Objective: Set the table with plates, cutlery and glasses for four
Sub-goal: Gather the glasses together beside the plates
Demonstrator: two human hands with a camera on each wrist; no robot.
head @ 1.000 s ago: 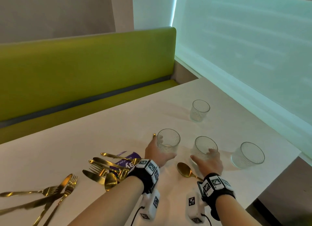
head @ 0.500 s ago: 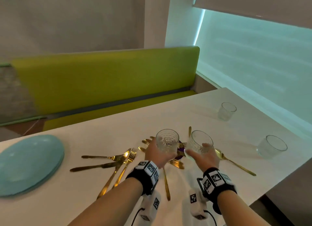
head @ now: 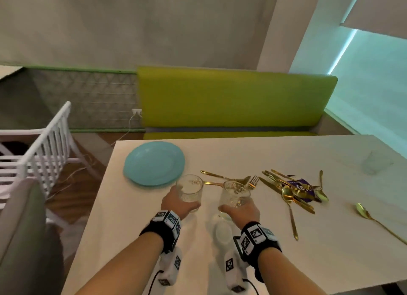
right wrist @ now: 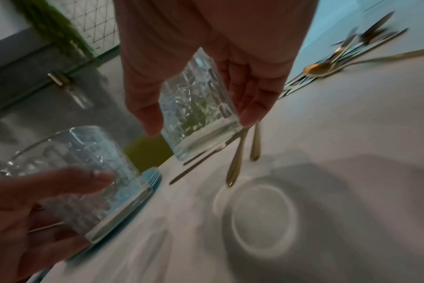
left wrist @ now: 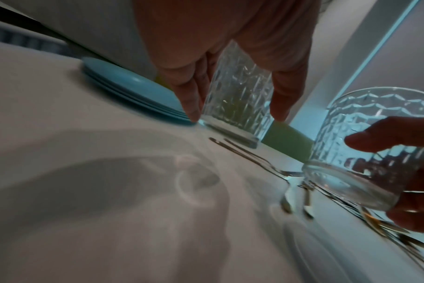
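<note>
Head view: at frame centre, the left hand (head: 176, 204) and right hand (head: 239, 211) each carry a glass (head: 191, 192), fingers (left wrist: 189, 95) curled round it, above the white surface (head: 242, 261). Either could clip the stacked blue plates (head: 154, 162) or scattered gold cutlery (head: 293, 189) and slip.

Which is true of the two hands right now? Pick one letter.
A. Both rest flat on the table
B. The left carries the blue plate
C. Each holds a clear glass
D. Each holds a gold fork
C: the left hand grips one glass and the right hand grips another glass, both lifted above the white table.
</note>
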